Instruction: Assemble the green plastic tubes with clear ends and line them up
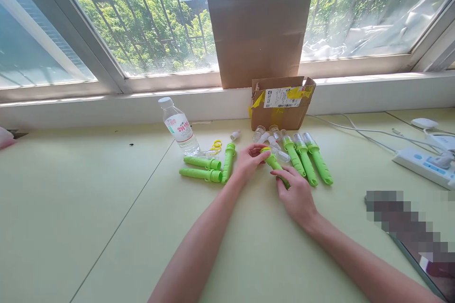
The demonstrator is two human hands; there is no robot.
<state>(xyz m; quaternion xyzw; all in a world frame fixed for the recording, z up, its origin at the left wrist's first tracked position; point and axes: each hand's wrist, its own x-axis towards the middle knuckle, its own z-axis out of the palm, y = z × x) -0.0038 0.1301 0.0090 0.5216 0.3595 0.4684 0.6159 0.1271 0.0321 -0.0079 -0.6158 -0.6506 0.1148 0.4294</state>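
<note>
Both hands are closed on one green plastic handle, tilted with its top end toward the upper left. My left hand has its fingers at that top end, on a yellow ring. Lower down the shaft, my right hand grips between thumb and fingers. To the right lie green handles with clear ribbed caps, side by side. Left of my hands, an upright-lying green handle and two sideways green handles show bare threaded ends. Small white parts and a loose clear cap lie behind.
A water bottle stands at the left, near yellow rings. An open cardboard box is against the sill. At the right are a power strip with cables and a dark, partly blurred flat object.
</note>
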